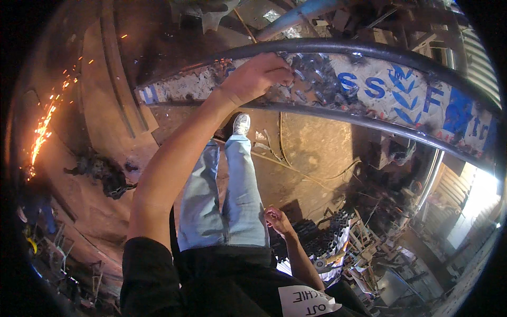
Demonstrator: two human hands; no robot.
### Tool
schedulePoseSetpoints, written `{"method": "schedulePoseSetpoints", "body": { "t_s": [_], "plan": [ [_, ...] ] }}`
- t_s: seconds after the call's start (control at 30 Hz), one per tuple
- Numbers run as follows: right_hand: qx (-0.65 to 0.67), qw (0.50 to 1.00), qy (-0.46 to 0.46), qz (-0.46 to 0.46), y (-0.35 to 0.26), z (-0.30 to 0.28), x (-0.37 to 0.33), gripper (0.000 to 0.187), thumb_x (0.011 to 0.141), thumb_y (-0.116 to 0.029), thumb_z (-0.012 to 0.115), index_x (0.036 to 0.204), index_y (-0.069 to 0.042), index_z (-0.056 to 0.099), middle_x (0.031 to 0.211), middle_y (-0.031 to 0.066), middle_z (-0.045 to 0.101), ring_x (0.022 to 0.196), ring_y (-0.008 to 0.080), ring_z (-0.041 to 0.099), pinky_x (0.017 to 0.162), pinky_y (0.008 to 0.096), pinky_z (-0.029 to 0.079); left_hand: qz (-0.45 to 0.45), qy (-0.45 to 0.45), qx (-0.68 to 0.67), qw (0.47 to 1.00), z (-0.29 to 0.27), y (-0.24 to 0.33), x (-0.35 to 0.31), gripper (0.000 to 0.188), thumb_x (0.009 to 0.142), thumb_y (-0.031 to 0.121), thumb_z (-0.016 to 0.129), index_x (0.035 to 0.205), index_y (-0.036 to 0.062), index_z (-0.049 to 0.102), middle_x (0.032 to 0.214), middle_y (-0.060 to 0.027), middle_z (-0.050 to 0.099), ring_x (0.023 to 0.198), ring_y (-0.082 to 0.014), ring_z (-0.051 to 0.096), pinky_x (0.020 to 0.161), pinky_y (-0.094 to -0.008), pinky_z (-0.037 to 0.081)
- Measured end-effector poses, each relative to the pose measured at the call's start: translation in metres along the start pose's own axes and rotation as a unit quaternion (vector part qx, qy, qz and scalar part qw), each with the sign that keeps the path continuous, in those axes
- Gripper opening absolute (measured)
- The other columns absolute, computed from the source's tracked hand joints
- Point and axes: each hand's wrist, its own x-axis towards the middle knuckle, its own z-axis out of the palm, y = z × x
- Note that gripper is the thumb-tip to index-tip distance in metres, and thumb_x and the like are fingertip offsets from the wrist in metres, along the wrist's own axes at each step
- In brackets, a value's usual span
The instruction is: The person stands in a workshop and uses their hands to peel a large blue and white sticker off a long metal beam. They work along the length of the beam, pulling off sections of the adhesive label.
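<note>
A long, narrow bench top (179,87), covered in a white and blue printed sheet, runs across in front of me between dark metal rails. My left hand (259,78) reaches over it with the fingers bent together at the tips. Whatever they pinch is hidden. Right beside those fingertips lies a cluster of small dark metal pieces (311,79), several of them ring-like or curved. My right hand (278,220) hangs low by my right thigh, away from the bench. Its fingers are loosely curved and apart, with nothing visible in them.
Bright sparks (45,124) fly at the far left, near a partly visible person (39,208). Long flat sheets (100,79) lie on the floor at left, near a dark machine-like object (108,177). Stacked dark metal tubes (327,238) and a scrap heap (369,253) stand at lower right.
</note>
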Motion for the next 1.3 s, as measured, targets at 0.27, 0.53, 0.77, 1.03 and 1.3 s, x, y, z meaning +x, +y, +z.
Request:
{"method": "schedulePoseSetpoints", "body": {
  "t_s": [0.27,0.53,0.77,1.03,1.3],
  "plan": [
    [0.083,0.996,-0.012,0.023,-0.007,0.001,-0.001,0.015,0.088,-0.018,0.061,0.096,-0.007,0.057,0.084,0.0021,0.059,0.078,0.0118,0.057,0.066,0.0267,0.049,-0.067,0.025,0.019,0.997,0.000,0.013,-0.007,0.036,0.069,0.000,0.066,0.101,0.0148,0.068,0.101,-0.0042,0.061,0.096,-0.0260,0.057,0.082,-0.0336,0.050],
    [0.054,0.999,-0.005,0.007,-0.006,0.003,0.001,0.012,0.088,-0.019,0.061,0.092,-0.008,0.058,0.078,0.0002,0.056,0.070,0.0101,0.054,0.063,0.0249,0.046,-0.033,0.030,0.066,0.997,-0.002,0.005,-0.006,0.032,0.067,0.003,0.065,0.098,0.0094,0.066,0.093,-0.0053,0.064,0.087,-0.0255,0.059,0.074,-0.0336,0.051],
    [0.050,0.999,0.008,0.017,-0.013,0.003,-0.003,0.013,0.088,-0.018,0.061,0.093,-0.006,0.058,0.078,0.0013,0.057,0.070,0.0110,0.055,0.063,0.0256,0.047,-0.171,0.021,0.088,0.981,0.007,0.031,-0.001,0.025,0.071,-0.005,0.062,0.094,0.0045,0.059,0.094,-0.0120,0.059,0.089,-0.0331,0.057,0.078,-0.0410,0.049],
    [0.072,0.997,0.010,0.003,-0.017,0.004,-0.002,0.012,0.088,-0.017,0.061,0.091,-0.006,0.058,0.075,0.0015,0.056,0.066,0.0104,0.055,0.060,0.0253,0.047,-0.250,0.088,0.035,0.964,0.012,0.051,-0.004,0.033,0.072,-0.005,0.064,0.102,0.0094,0.063,0.101,-0.0135,0.059,0.097,-0.0328,0.056,0.084,-0.0394,0.048],
    [0.060,0.998,0.006,0.000,-0.013,0.003,0.003,0.013,0.088,-0.018,0.061,0.093,-0.007,0.057,0.076,0.0014,0.057,0.066,0.0094,0.054,0.060,0.0242,0.046,-0.147,0.089,0.062,0.983,0.012,0.031,-0.016,0.035,0.072,0.000,0.067,0.104,0.0130,0.067,0.094,-0.0080,0.062,0.088,-0.0259,0.060,0.076,-0.0346,0.051]
  ]
}}
